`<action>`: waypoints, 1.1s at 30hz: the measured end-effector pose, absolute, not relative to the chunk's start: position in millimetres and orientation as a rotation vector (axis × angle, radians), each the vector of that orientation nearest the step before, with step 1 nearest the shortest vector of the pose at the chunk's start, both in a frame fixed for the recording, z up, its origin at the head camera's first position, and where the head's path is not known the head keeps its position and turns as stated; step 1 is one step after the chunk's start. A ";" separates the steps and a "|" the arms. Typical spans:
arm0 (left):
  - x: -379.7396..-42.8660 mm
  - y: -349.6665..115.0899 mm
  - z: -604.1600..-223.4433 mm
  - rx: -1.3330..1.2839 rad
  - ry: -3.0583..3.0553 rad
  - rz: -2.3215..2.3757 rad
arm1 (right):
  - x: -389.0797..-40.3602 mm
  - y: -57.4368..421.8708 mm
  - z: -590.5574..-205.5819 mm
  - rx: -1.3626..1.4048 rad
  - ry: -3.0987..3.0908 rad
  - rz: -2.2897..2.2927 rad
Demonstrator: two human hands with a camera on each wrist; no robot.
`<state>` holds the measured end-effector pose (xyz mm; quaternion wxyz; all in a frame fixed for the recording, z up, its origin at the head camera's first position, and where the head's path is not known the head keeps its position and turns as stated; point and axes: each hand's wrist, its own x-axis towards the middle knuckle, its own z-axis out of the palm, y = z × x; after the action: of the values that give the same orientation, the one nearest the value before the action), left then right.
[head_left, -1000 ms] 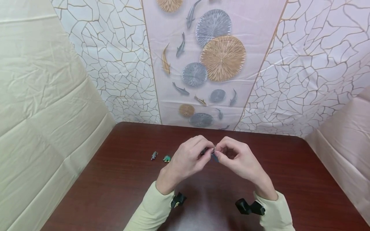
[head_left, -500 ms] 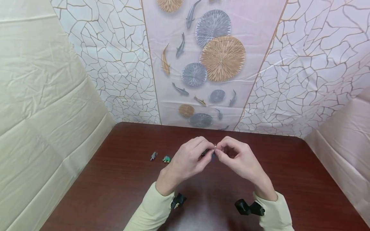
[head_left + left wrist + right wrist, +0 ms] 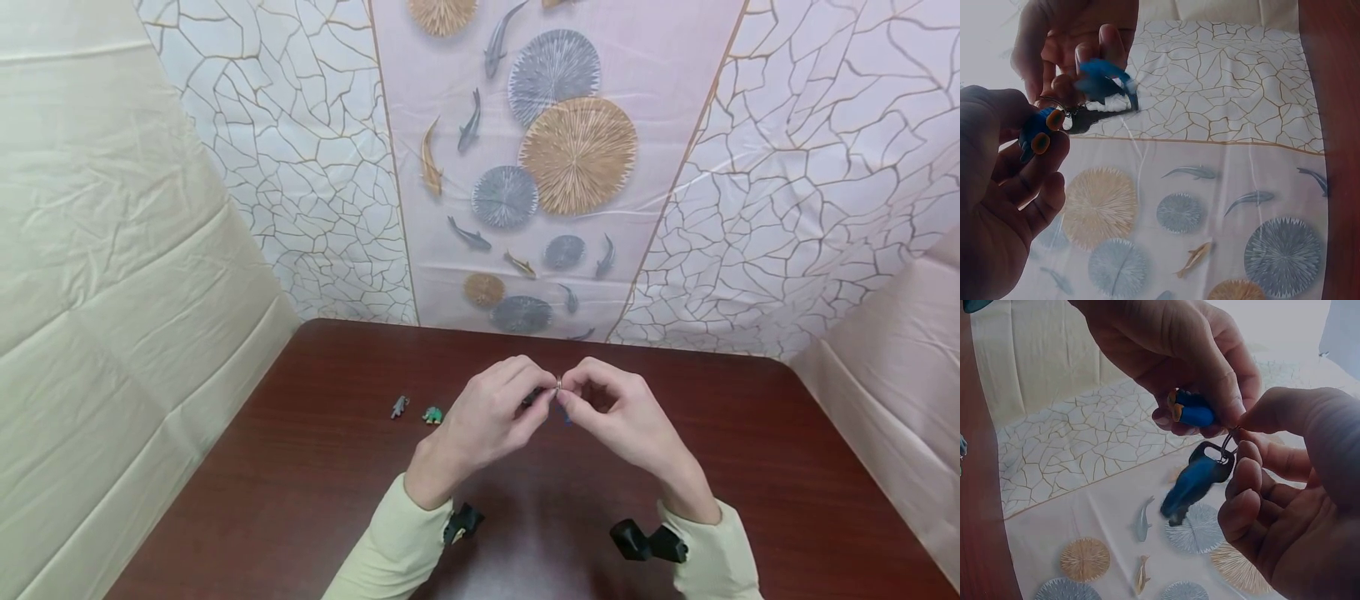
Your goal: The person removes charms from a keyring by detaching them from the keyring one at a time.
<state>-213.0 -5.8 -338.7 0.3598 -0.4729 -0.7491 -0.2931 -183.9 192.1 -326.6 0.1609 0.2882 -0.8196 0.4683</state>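
Note:
Both hands meet fingertip to fingertip above the table. My left hand (image 3: 491, 408) pinches a small blue figurine (image 3: 1196, 416) with orange ends; the figurine (image 3: 1038, 132) shows between its thumb and fingers in the left wrist view. My right hand (image 3: 630, 408) pinches a thin metal split ring (image 3: 1229, 444) right beside the left fingertips. From the ring dangles a blurred blue charm (image 3: 1191, 484), with a dark looped piece (image 3: 1213, 452) like a key head at its top. In the left wrist view the charm (image 3: 1107, 81) looks dolphin-shaped.
A green elephant charm (image 3: 432, 415) and a grey figure (image 3: 400, 407) lie on the dark red-brown table (image 3: 300, 500), left of the hands. Black wrist mounts (image 3: 648, 539) sit at the sleeves. Patterned cloth (image 3: 525, 250) hangs behind the table.
Both hands stay nearly in place. The split ring shows more clearly between the fingertips than a second ago, and the blue piece below them swings slightly.

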 end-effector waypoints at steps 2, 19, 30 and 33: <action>-213.0 -6.2 -338.4 -1.216 -1.930 -0.747 | -183.6 191.5 -326.2 0.810 -2.335 1.337; -215.8 -9.0 -340.0 -1.170 -1.966 -0.793 | -186.2 191.3 -327.6 0.942 -2.318 1.340; -218.6 -12.2 -341.1 -1.196 -2.019 -0.841 | -186.2 190.2 -326.8 0.962 -2.335 1.306; -219.3 -12.2 -341.9 -1.205 -2.034 -0.848 | -186.1 190.4 -327.2 0.968 -2.325 1.304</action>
<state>-219.3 -12.2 -341.9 0.3100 -0.4560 -0.7699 -0.3212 -186.1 190.4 -327.2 0.1523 0.3373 -0.8103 0.4544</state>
